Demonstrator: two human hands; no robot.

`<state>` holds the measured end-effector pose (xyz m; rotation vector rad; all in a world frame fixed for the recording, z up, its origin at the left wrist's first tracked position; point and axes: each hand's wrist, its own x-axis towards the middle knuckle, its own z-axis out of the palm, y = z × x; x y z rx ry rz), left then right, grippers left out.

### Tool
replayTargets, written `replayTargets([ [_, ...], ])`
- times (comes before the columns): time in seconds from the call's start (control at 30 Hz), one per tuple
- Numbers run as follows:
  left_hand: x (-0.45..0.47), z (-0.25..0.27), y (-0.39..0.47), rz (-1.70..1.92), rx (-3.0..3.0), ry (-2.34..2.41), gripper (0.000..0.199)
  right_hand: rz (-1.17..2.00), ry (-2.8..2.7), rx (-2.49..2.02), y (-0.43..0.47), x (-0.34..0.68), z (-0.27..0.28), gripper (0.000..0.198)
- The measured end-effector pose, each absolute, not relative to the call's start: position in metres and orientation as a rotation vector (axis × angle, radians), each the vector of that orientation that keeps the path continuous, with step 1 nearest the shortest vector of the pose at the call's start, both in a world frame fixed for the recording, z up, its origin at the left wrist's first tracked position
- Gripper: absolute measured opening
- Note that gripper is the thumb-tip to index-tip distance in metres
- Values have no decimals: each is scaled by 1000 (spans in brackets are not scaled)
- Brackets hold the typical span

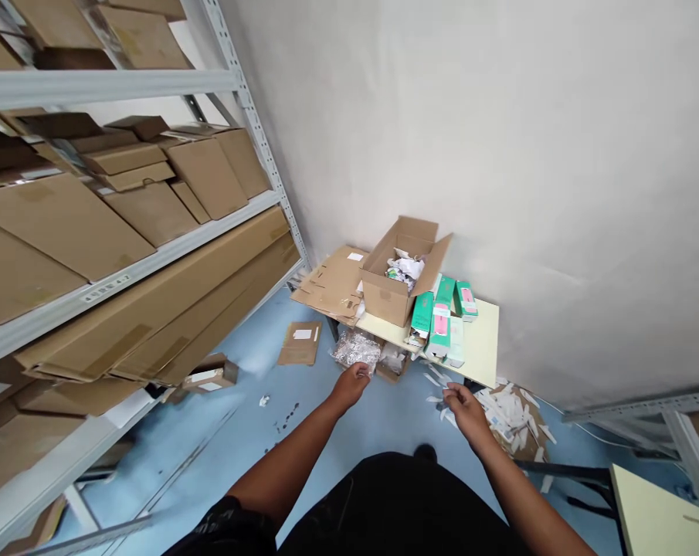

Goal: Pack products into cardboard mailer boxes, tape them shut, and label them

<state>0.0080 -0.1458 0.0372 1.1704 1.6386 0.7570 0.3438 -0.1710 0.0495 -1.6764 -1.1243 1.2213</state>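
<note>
My left hand (350, 386) is closed in a pinch at the lower edge of a crumpled sheet of clear bubble wrap (356, 347), below the front of the small table. My right hand (465, 409) is out in front of me over the floor, its fingers curled together near the table's front right edge. Whether anything thin sits between those fingertips I cannot make out. On the cream table (481, 340) stands an open cardboard box (387, 297) with crumpled paper and plastic inside. Beside it several green-and-white boxes (440, 316) lie close together.
Flattened cardboard (331, 286) covers the table's left end. White paper strips (508, 417) are heaped on the floor at right. A grey shelf rack (262, 202) full of cartons rises on the left. Another cream tabletop (662, 510) is at lower right. A cardboard piece (299, 351) lies on the floor.
</note>
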Motion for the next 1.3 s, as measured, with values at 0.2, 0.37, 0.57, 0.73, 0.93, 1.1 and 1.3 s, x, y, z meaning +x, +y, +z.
replayTargets([
  [0.2,-26,35,-110,842,1046,1802,30,1448,-1268,-1502,-90,297,43,43],
  [0.37,-50,42,-82,866,934,1989,30,1702,-1423,-1334,-23,241,39,40],
  [0.57,-87,52,-48,882,810,2137,33,1856,-1670,-1248,26,180,55,38],
  [0.73,-135,51,-13,818,780,2217,32,1849,-1699,-1225,51,136,62,32],
  [0.93,-205,30,51,615,924,2220,26,1855,-1623,-1311,76,91,45,32],
  [1.1,-248,3,109,430,1085,2137,30,1803,-1425,-1537,81,60,31,40],
  [1.3,-257,-9,144,294,1199,2104,47,1712,-1287,-1752,67,47,40,34],
])
